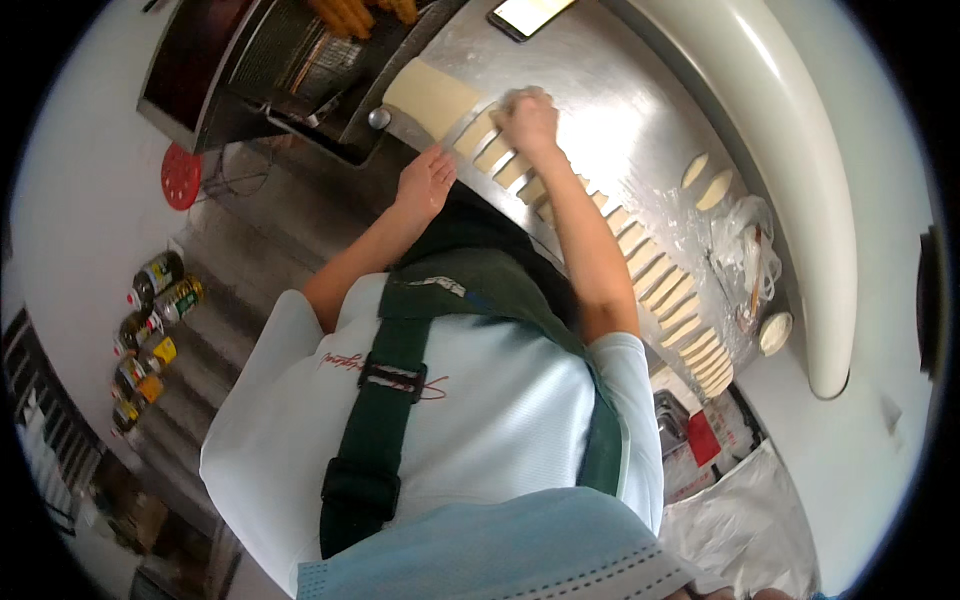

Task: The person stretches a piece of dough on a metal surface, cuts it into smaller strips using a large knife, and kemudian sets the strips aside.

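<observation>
A flat sheet of dough (431,97) lies on the metal worktop (600,97), its near end by my left hand (427,180). This hand holds nothing; its fingers are stretched out beside the table edge. Over the first cut dough strips (491,154) is my right hand (529,124), fingers curled and blurred. Whether it grips a tool is hidden. A bright narrow line separates the sheet from the nearest strip. More strips run in a long curved row (664,289) under and past my right forearm, spaced apart at first and tighter toward the far right end.
Left of the dough stands a fryer (322,82) with fried dough sticks (345,15) at its top. A lit phone (525,16), dough pieces (712,189) and a clear plastic bag (754,251) lie on the worktop. Oil bottles (157,274) and a red stool (181,176) are at left.
</observation>
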A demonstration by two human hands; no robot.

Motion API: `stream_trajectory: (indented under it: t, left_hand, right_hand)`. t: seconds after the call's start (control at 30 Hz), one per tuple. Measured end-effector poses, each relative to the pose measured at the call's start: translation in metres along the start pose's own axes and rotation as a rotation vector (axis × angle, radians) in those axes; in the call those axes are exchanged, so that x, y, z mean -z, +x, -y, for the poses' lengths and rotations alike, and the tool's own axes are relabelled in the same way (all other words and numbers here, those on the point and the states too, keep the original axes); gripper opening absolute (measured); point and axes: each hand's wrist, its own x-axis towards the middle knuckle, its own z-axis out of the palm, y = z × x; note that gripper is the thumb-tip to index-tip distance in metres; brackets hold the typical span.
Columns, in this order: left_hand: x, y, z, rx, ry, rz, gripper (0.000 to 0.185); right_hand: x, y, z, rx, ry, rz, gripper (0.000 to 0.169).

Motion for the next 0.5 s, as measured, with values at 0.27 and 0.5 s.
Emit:
stream_trajectory:
  t: [0.27,0.5]
  left_hand:
    - [0.001,0.011,-0.007,0.010,0.012,0.017,0.046]
    - [-0.050,0.003,0.005,-0.138,0.317,0.333,0.048]
  right_hand:
    - [-0.006,-0.015,0.028,-0.031,0.562,0.150,0.029]
    - [0.046,-0.078,-0.007,-0.391,1.574,-0.038,0.031]
